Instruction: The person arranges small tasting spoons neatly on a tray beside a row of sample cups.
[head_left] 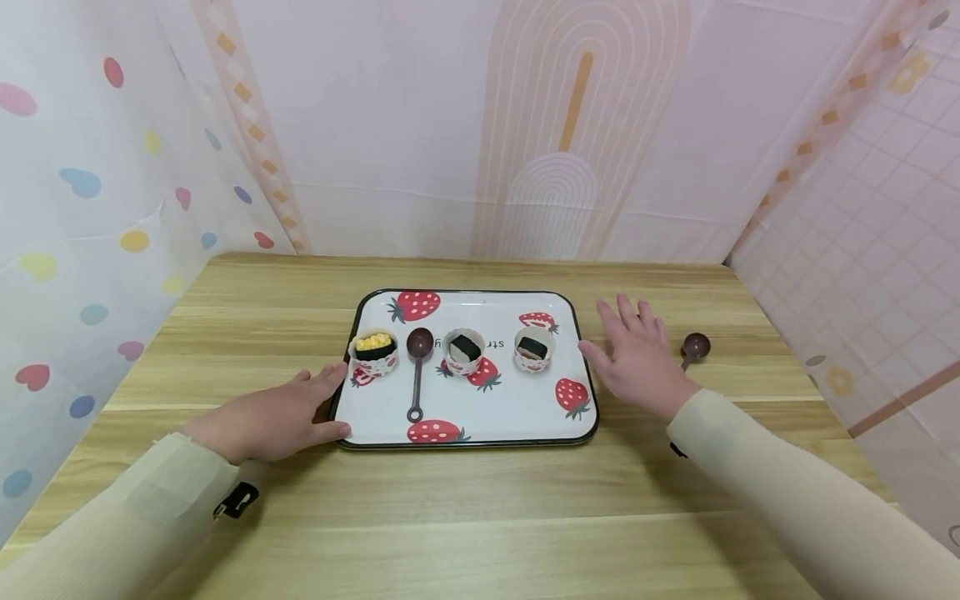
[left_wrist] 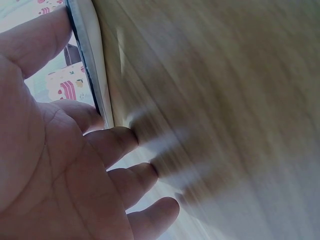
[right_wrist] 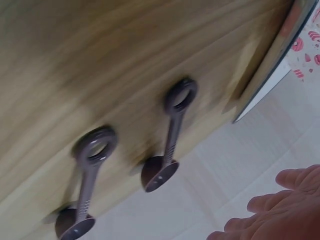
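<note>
Wooden table beneath tray, drapes behind

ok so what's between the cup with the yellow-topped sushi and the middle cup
A brown ring-handled scoop lies on the strawberry-print tray between the leftmost paper cup and the middle paper cup; the head view shows it.

On the light brown wood-grained table there lie one white rectangular tray with black rim and red strawberry prints, and, to the right of it, two dark brown round-bowled spoons with ring-ended handles, apart from each other.
</note>
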